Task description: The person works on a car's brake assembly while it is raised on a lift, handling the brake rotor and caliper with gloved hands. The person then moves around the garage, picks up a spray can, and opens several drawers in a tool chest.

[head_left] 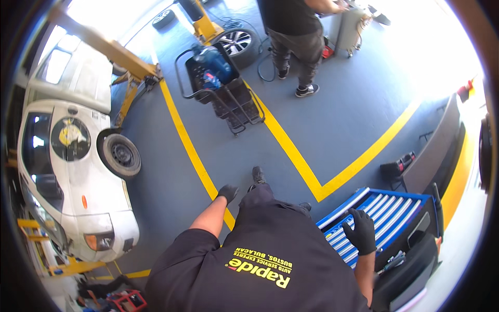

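Observation:
My right hand (pixel 360 231), in a black glove, hangs over the front of a blue tool cabinet (pixel 393 222) with silver drawer edges. Its fingers are spread and nothing shows in them; whether they touch a drawer is unclear. My left hand (pixel 227 193), in a dark glove, hangs by my left side above a yellow floor line (pixel 195 156). It is small and dark here, so the pose of its fingers does not show clearly. Nothing can be seen hanging from it. One dark shoe (pixel 258 175) is stepped forward on the blue-grey floor.
A black cart (pixel 221 96) carrying blue containers stands ahead, beside a loose wheel (pixel 236 42). Further right, a person (pixel 296 39) stands by a grey wheeled machine (pixel 351 31). A white vehicle (pixel 86 182) and a yellow lift post (pixel 112 47) are on the left. A dark bench (pixel 434 145) lines the right.

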{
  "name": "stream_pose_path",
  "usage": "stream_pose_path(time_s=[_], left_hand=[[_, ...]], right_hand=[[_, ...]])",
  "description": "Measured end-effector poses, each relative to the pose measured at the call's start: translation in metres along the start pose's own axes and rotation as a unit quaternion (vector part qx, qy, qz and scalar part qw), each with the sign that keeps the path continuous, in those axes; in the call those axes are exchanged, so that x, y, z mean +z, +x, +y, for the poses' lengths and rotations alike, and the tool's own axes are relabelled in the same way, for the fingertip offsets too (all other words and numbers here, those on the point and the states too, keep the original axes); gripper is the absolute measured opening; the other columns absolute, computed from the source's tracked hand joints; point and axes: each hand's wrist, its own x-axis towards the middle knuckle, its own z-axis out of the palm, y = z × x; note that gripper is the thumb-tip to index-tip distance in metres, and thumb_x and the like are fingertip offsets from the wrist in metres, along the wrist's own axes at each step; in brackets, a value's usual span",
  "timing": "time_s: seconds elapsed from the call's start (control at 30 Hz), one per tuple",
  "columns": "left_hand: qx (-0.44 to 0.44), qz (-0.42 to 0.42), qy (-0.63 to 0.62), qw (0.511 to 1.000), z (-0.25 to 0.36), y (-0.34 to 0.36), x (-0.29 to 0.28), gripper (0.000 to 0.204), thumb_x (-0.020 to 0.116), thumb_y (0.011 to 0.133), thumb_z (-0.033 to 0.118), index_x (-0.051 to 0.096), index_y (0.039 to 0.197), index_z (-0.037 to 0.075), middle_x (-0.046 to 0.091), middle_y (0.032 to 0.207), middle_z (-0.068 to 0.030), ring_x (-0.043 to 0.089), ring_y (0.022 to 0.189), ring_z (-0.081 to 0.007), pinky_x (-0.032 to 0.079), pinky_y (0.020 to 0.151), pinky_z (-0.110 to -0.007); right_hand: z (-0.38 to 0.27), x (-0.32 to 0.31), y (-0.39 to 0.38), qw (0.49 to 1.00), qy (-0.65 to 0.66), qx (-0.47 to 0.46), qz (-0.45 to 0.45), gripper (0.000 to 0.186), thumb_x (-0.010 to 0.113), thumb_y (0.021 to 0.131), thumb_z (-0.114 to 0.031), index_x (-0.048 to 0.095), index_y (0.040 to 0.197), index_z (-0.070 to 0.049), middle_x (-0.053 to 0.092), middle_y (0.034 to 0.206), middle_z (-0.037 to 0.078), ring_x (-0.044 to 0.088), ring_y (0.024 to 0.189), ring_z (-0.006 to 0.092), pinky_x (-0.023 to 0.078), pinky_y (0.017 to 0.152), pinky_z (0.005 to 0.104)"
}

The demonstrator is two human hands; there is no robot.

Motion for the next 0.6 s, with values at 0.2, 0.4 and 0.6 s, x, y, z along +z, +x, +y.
stream_pose_path(time_s=[0.2, 0.4, 0.6], left_hand=[[-0.142, -0.221, -0.108, 0.959, -0.095, -0.203, 0.175, 0.042, 0.037, 0.109, 0.032, 0.066, 0.137, 0.020, 0.068, 0.140, -0.0161, 0.066, 0.127, -0.0377, 0.052, 0.105, -0.050], [-0.243, -0.112, -0.395, 0.879, -0.136, -0.252, 0.217, 0.055, 0.068, 0.097, 0.031, 0.055, 0.149, 0.021, 0.054, 0.151, -0.0155, 0.048, 0.137, -0.0391, 0.047, 0.109, -0.055], [-0.347, 0.029, -0.700, 0.624, -0.242, -0.228, 0.121, 0.066, 0.068, 0.097, 0.039, 0.046, 0.158, 0.022, 0.034, 0.166, -0.0108, 0.022, 0.152, -0.0391, 0.039, 0.112, -0.064]], right_hand=[[-0.054, 0.095, 0.124, 0.992, 0.114, -0.040, -0.041, 0.043, 0.077, 0.091, -0.028, 0.070, 0.126, -0.003, 0.073, 0.120, 0.020, 0.069, 0.111, 0.0400, 0.055, 0.097, 0.0479], [-0.050, 0.296, 0.194, 0.965, 0.114, 0.080, -0.224, 0.043, 0.069, 0.096, -0.035, 0.073, 0.124, -0.002, 0.073, 0.125, 0.022, 0.068, 0.118, 0.0401, 0.054, 0.102, 0.0463], [-0.145, 0.348, 0.245, 0.929, -0.055, 0.183, -0.317, 0.049, 0.065, 0.092, -0.042, 0.076, 0.120, -0.004, 0.073, 0.128, 0.023, 0.069, 0.119, 0.0399, 0.053, 0.102, 0.0492]])
